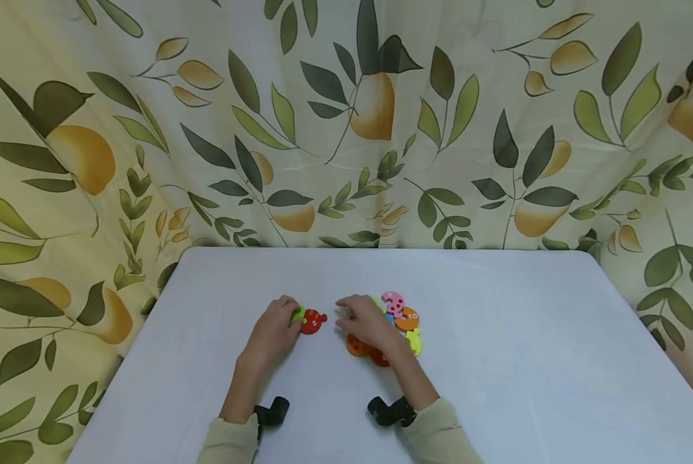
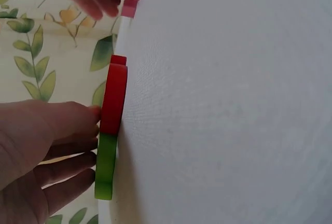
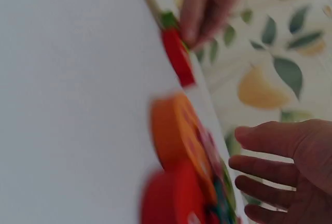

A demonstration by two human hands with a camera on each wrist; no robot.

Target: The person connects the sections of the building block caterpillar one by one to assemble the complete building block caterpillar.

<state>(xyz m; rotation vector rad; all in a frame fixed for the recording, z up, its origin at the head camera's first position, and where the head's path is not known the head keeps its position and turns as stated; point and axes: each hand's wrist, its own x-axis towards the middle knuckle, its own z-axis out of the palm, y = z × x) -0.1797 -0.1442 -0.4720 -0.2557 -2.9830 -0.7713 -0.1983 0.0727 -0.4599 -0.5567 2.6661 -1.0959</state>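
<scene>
My left hand [image 1: 273, 327] rests its fingertips on a small green puzzle piece [image 1: 300, 313] and on the red piece [image 1: 310, 325] joined to it, which bears a white number 2. In the left wrist view the thumb touches the flat face of the red piece [image 2: 113, 99], while other fingers reach over the green one [image 2: 106, 167]. Above a cluster of coloured number pieces hovers my right hand [image 1: 371, 320], fingers spread apart and holding nothing. It hides part of that cluster, where a pink piece [image 1: 393, 301] and an orange piece [image 1: 407, 318] show.
A yellow piece [image 1: 414, 341], a dark orange piece [image 1: 356, 347] and a red piece [image 1: 379, 357] also lie in the cluster. Everything sits on a white table [image 1: 514, 361]. A leaf-and-fruit patterned curtain [image 1: 334, 187] hangs behind its far edge.
</scene>
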